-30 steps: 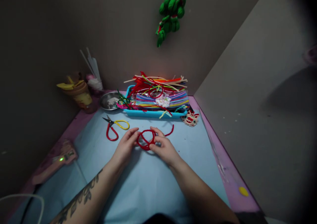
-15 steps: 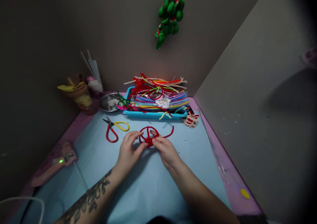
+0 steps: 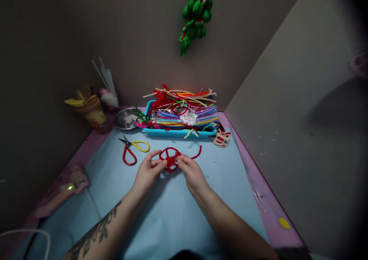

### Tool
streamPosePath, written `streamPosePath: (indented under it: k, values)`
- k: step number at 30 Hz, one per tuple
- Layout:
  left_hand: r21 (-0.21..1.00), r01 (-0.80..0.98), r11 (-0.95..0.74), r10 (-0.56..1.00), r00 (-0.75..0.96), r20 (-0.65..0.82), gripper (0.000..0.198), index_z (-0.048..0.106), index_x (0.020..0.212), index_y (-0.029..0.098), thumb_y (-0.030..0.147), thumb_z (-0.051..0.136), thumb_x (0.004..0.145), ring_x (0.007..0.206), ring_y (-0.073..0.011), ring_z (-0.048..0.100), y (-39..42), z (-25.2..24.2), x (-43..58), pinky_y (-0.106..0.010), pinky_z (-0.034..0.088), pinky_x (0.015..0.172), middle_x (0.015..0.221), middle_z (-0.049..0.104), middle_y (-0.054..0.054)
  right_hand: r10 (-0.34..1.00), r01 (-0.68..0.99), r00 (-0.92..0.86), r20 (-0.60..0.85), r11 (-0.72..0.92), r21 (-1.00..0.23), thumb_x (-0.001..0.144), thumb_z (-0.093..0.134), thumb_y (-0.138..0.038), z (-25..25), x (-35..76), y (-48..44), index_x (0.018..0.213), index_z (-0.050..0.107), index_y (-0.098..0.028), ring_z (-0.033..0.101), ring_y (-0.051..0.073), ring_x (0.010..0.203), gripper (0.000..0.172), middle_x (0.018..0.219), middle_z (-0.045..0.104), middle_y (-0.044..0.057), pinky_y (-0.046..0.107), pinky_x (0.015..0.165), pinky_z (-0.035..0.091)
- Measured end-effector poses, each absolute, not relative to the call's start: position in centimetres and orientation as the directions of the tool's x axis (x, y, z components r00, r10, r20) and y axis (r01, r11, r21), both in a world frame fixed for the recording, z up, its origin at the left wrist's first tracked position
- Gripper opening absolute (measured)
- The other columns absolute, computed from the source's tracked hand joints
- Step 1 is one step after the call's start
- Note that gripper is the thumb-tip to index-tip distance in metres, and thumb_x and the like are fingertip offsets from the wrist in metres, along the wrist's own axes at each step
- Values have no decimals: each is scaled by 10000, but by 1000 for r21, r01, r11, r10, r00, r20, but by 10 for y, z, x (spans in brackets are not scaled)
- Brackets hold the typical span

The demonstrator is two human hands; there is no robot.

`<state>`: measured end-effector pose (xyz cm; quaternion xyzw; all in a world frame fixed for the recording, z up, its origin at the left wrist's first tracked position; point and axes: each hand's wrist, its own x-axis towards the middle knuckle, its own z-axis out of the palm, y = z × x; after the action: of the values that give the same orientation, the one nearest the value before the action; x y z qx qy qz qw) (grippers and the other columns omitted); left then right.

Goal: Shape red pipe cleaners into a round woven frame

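Observation:
A round red pipe-cleaner shape (image 3: 170, 161) with spokes meeting at a solid centre is held up over the blue sheet. My left hand (image 3: 149, 170) pinches its left side, thumb near the centre. On its right edge, my right hand (image 3: 192, 172) closes thumb and fingers; some fingertips are hidden behind the shape. A loose red strand (image 3: 197, 153) sticks out beyond my right hand. Scissors (image 3: 132, 149) with one red and one yellow handle lie open to the left of my left hand.
A blue tray (image 3: 178, 133) of coloured pipe cleaners stands at the back, beside a metal dish (image 3: 126, 119) and a lion-face piece (image 3: 220, 138). A pink glue gun (image 3: 69, 193) lies left. Green ornaments (image 3: 196, 17) hang above.
The red shape has shifted slightly left and turned, so its spokes and centre face the camera more. My left thumb has moved onto the shape, and both hands keep hold.

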<state>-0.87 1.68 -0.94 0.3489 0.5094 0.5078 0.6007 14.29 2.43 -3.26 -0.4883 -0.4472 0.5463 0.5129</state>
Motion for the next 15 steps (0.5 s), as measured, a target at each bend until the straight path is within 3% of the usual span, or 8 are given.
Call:
streamPosePath:
  k: [5,10,15]
  values:
    - [897,-335,289,952,4,-306,718,499,1191,129,344,850,603,573,-115,611,17,-12,-7,-225,407,613,670,709,-1,998,-88,-10,-60,-61,-994,728,711,-429,-29,141,23,640,656,-205,552,258,1084,246,999,636,56,361,966,386]
    - [887,-335,318,943,19,-331,727,497,1212,131,327,851,608,508,-81,544,16,-13,-3,-200,344,540,642,688,14,998,-95,7,-68,-67,-993,717,713,-385,-25,139,20,591,616,-208,540,263,1136,238,1037,623,64,340,930,407]
    - [867,-392,309,945,21,-327,710,460,1161,150,308,856,594,559,-99,583,14,-13,1,-225,405,617,617,667,39,999,-80,-31,-37,-39,-996,732,682,-362,-29,139,19,587,574,-208,520,278,1212,238,1190,603,103,375,930,432]
